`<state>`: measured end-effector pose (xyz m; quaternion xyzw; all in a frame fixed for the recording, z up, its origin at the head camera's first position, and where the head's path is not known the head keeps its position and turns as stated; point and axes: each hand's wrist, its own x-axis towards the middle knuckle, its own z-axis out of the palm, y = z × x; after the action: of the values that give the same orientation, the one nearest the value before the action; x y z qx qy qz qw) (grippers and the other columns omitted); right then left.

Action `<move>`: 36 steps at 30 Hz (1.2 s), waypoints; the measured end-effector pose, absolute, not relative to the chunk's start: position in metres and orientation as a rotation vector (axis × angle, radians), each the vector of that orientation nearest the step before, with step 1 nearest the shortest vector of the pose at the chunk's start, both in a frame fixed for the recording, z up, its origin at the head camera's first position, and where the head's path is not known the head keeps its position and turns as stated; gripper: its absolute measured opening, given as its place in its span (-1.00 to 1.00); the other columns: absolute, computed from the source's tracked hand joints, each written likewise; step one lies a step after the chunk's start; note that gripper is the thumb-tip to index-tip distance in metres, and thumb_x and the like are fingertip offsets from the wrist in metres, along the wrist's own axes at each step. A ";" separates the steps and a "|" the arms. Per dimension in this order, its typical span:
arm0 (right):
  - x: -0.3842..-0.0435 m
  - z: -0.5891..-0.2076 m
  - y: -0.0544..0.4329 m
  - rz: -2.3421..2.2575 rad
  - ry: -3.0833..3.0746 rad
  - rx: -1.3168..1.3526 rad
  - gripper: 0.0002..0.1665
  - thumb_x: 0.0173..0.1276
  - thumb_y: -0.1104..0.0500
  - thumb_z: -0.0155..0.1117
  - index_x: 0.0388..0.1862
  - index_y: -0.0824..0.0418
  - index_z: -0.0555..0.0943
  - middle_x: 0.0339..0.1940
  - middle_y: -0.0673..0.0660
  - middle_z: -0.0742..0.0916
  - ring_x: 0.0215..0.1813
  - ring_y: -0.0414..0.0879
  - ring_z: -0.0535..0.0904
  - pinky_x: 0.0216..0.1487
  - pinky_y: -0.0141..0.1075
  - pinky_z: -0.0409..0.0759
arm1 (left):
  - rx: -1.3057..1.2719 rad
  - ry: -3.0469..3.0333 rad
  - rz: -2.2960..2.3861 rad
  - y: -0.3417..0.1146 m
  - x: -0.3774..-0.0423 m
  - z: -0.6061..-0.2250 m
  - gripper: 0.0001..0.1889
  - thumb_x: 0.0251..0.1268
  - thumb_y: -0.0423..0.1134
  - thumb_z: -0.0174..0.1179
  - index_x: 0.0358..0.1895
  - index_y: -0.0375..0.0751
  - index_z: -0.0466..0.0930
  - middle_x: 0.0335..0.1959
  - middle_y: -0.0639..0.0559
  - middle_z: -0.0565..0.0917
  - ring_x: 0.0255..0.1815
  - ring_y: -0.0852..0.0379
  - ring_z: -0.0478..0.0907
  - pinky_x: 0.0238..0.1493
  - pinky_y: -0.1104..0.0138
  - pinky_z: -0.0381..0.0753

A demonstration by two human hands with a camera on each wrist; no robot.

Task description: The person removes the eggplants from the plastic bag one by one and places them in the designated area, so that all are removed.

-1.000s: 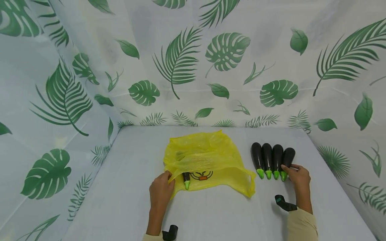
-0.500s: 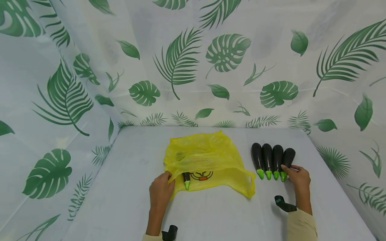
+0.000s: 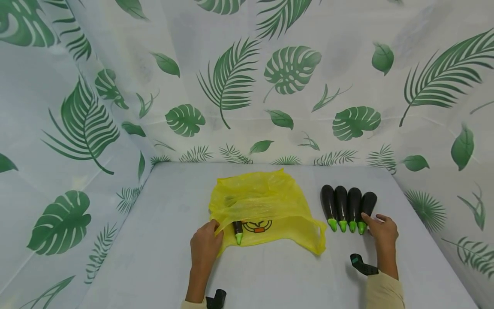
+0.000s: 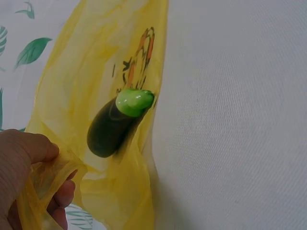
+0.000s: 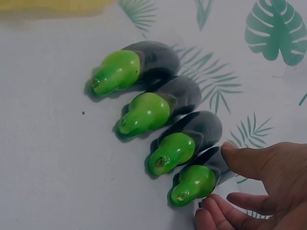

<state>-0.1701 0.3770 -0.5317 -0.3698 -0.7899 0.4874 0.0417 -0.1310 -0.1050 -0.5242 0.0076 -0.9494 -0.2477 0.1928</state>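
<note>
A crinkled yellow plastic bag (image 3: 266,189) lies on the table with its mouth towards me. My left hand (image 3: 206,242) grips the left side of that mouth, thumb and fingers curled on the thin film (image 4: 57,177). Inside the bag an eggplant (image 4: 112,122) shows its green cap at the opening; the rest is covered. To the right, several dark eggplants (image 3: 341,201) lie side by side, green caps towards me. My right hand (image 3: 383,231) is at the rightmost eggplant (image 5: 196,182), thumb tip against its dark side and loosely bent fingers beside its cap.
A white cloth covers the table (image 3: 154,266). Leaf-printed sheets (image 3: 247,86) rise behind it and on both sides. A black wrist camera (image 3: 362,264) sits on the right wrist and another (image 3: 216,299) on the left.
My right hand has shifted very slightly to the right, its fingers parting a little from the thumb. The left hand, bag and eggplants stay in place; the view tilts up slightly.
</note>
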 end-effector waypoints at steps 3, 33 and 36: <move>-0.168 -0.530 0.377 1.481 -2.395 -1.124 -0.02 0.34 -0.18 0.17 0.48 0.42 0.14 0.31 0.51 0.47 -0.39 -0.16 0.58 -0.46 -0.50 0.38 | 0.015 -2.652 -0.703 -0.105 -0.132 -0.524 -0.93 0.06 -0.35 0.30 -0.36 -0.17 0.65 -0.52 0.02 0.68 -0.62 0.20 0.47 -0.56 0.33 0.45; -0.141 -0.465 0.327 1.438 -2.381 -0.360 -0.43 0.46 -0.04 0.13 0.25 0.33 0.46 -0.28 -0.34 0.59 -0.27 -0.56 0.55 -0.30 -0.59 0.56 | 0.028 -2.676 -0.702 -0.100 -0.129 -0.527 -0.94 0.07 -0.34 0.29 -0.35 -0.17 0.66 -0.50 0.04 0.69 -0.61 0.24 0.47 -0.57 0.35 0.45; -0.140 -0.461 0.318 1.558 -2.518 0.016 -0.45 0.49 0.02 0.09 0.28 0.37 0.42 -0.15 -0.19 0.67 -0.15 -0.45 0.62 -0.19 -0.43 0.65 | 0.028 -2.674 -0.703 -0.099 -0.130 -0.526 -0.94 0.08 -0.34 0.28 -0.36 -0.17 0.65 -0.52 0.04 0.68 -0.62 0.25 0.44 -0.58 0.35 0.43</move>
<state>-0.1402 0.3181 -0.4614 0.0054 -0.8468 0.5241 0.0902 -0.1296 -0.0992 -0.5263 0.0100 -0.9501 -0.2496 0.1870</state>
